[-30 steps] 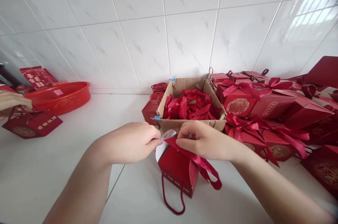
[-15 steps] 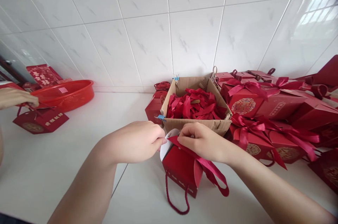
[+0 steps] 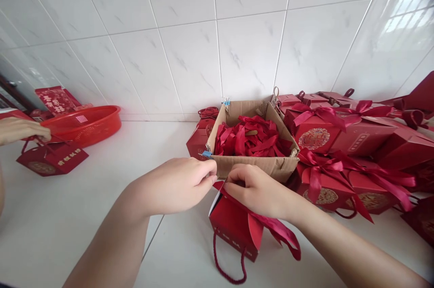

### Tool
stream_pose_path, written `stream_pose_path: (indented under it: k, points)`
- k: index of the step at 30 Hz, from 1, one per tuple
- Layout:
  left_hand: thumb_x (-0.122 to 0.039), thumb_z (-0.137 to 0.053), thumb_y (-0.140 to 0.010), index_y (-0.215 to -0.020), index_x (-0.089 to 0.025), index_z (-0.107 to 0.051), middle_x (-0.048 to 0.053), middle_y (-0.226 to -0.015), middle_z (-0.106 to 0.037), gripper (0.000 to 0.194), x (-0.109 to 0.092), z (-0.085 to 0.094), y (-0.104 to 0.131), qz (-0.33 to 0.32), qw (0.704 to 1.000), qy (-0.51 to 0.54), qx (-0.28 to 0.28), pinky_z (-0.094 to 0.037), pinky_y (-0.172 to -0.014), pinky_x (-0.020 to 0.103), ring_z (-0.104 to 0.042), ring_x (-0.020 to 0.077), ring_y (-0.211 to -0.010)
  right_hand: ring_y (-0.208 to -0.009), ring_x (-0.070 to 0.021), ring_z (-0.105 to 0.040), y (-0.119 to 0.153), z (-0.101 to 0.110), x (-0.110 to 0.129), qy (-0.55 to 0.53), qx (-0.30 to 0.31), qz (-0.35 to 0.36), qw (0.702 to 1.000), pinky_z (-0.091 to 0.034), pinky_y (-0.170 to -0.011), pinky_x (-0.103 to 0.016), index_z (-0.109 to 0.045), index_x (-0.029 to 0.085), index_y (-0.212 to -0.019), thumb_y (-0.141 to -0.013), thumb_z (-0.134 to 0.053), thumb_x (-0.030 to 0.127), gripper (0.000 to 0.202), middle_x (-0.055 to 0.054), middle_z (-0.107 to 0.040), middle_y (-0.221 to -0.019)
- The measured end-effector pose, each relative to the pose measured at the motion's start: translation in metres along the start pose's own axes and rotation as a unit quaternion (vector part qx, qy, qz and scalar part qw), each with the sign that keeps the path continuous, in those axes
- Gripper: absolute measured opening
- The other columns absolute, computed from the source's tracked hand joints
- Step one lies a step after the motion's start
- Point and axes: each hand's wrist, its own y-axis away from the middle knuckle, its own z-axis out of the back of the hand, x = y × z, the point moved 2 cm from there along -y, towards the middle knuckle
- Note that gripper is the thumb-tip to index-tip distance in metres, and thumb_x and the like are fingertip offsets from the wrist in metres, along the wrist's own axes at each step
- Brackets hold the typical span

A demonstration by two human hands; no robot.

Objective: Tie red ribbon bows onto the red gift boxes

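Note:
A small red gift box (image 3: 233,220) stands tilted on the white tabletop in front of me, its top flaps partly up and a white inner side showing. A dark red rope handle (image 3: 222,270) hangs from its near side. My right hand (image 3: 252,188) is closed in a pinch on the box's top flap, and a glossy red ribbon (image 3: 286,238) trails out from beneath it to the right. Close beside it, my left hand (image 3: 185,184) is closed, thumb and finger pinched at the red tip of the flap; what lies between them is hidden.
Just beyond stands an open cardboard box (image 3: 257,163) full of red ribbons (image 3: 252,136). Several ribbon-tied red boxes (image 3: 339,143) are piled to the right. On the left, another person's hand (image 3: 25,130) holds a red box (image 3: 52,159) by a red plastic basket (image 3: 101,120).
My left fingers have moved slightly right and closer to my right hand. Less of the white inner flap shows. The gift box sits slightly lower in view.

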Motion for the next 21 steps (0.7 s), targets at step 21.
stream_pose_path:
  k: [21]
  points:
    - [-0.018, -0.025, -0.089, -0.066, -0.014, -0.058, -0.002, -0.061, -0.058, 0.041, 0.031, 0.048, 0.015, -0.176, 0.666, 0.609, -0.393, -0.043, -0.060, 0.026, -0.056, 0.0098, -0.059, -0.072, -0.0196, -0.061, 0.057, 0.049, 0.011, 0.361, 0.090, -0.060, 0.926, -0.033, -0.055, -0.027, -0.066, 0.023, -0.075, -0.071, -0.065, 0.027, 0.006, -0.001, -0.067, -0.081]
